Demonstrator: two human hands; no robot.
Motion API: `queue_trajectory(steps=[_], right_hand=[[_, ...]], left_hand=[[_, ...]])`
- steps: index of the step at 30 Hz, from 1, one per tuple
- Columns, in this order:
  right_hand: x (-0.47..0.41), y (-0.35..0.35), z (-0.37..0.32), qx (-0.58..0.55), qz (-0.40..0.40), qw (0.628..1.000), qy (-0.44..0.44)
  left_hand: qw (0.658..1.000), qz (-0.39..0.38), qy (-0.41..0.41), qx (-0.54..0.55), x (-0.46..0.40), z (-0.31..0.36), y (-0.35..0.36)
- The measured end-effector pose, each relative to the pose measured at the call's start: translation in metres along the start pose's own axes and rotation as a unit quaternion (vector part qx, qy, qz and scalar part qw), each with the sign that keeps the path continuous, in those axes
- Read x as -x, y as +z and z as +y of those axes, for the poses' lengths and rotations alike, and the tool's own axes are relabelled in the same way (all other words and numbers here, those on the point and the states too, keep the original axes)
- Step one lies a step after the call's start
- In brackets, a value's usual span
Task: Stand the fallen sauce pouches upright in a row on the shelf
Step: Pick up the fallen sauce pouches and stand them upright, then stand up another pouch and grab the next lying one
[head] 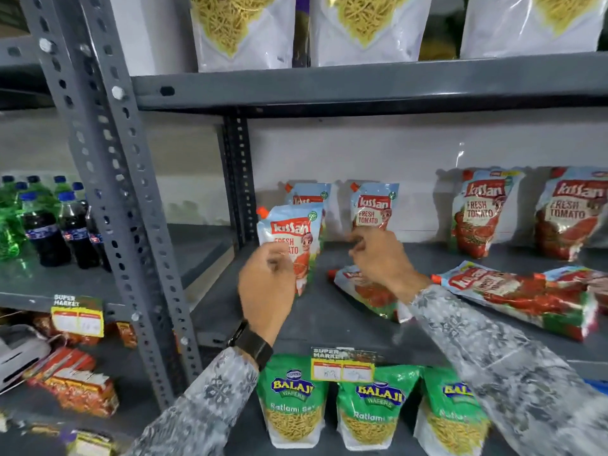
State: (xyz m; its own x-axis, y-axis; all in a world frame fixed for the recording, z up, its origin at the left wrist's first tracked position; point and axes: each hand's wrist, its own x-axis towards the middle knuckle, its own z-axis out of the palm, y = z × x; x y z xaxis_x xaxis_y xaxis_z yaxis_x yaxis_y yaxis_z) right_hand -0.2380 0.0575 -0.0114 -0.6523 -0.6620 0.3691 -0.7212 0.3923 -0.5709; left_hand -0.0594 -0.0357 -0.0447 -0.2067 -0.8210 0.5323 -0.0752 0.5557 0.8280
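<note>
On the grey shelf point(329, 320) a small Kissan tomato sauce pouch point(289, 232) stands upright at the front left. My left hand point(266, 287) is curled against its lower left edge. Behind it stand two more small pouches, one point(311, 192) half hidden and one point(373, 209) further right. My right hand point(381, 261) hovers with loosely curled fingers, holding nothing, just above a fallen small pouch point(365, 297). To the right a large pouch point(513, 291) lies flat, with another partly seen past it at the frame edge. Two large pouches point(480, 212) point(572, 212) stand against the back wall.
A grey slotted post point(112, 159) bounds the shelf on the left, with soda bottles point(49, 225) beyond it. Green Balaji snack packs point(292, 399) stand on the shelf below, behind a yellow price tag point(342, 366). Noodle bags point(243, 28) fill the shelf above.
</note>
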Motion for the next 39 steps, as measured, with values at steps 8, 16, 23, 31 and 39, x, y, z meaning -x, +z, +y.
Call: queue_trajectory(steps=[8, 16, 23, 31, 39], right_hand=[[0.001, -0.043, 0.078, 0.037, -0.127, 0.980, 0.148], [-0.001, -0.030, 0.104, -0.340, -0.131, 0.887, 0.283], [-0.020, -0.062, 0.092, -0.384, -0.005, 0.907, 0.170], [-0.009, -0.035, 0.102, -0.344, 0.042, 0.926, 0.153], [0.003, -0.049, 0.109, -0.264, 0.009, 0.959, 0.104]], left_hand=[[0.912, -0.299, -0.256, -0.115, 0.009, 0.032, 0.082], [0.866, -0.265, -0.412, 0.095, 0.018, 0.043, 0.112], [0.910, -0.180, -0.292, 0.233, 0.007, 0.069, 0.124], [0.967, -0.136, -0.143, 0.163, 0.018, 0.042, 0.135], [0.974, -0.146, -0.144, 0.092, 0.025, 0.030, 0.121]])
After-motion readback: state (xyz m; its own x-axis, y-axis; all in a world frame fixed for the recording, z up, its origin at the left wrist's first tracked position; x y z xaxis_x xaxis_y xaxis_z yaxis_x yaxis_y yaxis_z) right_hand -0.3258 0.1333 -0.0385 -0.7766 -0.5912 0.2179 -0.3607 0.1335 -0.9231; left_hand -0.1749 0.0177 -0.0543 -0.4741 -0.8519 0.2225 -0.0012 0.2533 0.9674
